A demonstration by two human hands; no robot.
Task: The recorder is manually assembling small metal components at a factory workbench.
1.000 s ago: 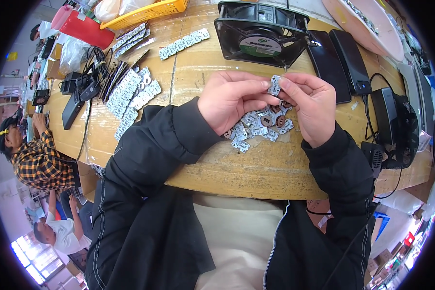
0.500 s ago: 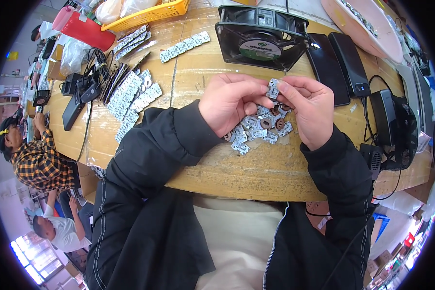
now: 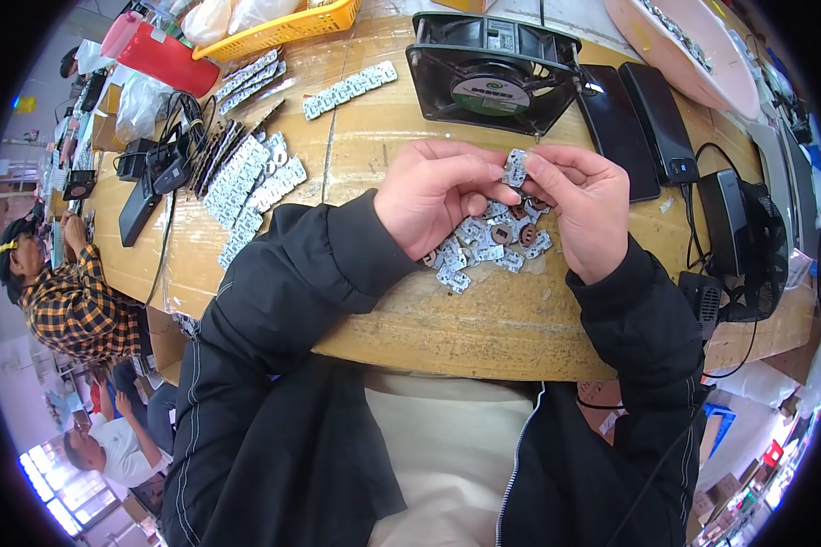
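Observation:
Above a loose pile of small pieces, I hold a small silvery-white circuit board [image 3: 515, 167] with dark markings. My right hand [image 3: 586, 202] pinches its right side between thumb and fingers. My left hand [image 3: 436, 193] is closed, its fingertips at the board's left edge and its other fingers curled below. The pile [image 3: 494, 239] of small white boards and brown round discs lies right under my hands, partly hidden by them. To the left are stacked strips of joined boards [image 3: 237, 187], and one separate strip [image 3: 350, 89] lies farther back.
A black fan [image 3: 493, 77] stands just beyond my hands. Two flat black devices [image 3: 618, 128] lie to its right, near a pink basin [image 3: 693, 55]. At the back left are a yellow basket [image 3: 278, 35], a red bottle [image 3: 160, 55] and black cables [image 3: 187, 128]. Two people sit at far left.
My hands and the small circuit board stay almost in place, with only a slight shift of the fingers. At far left, the person in white has moved an arm.

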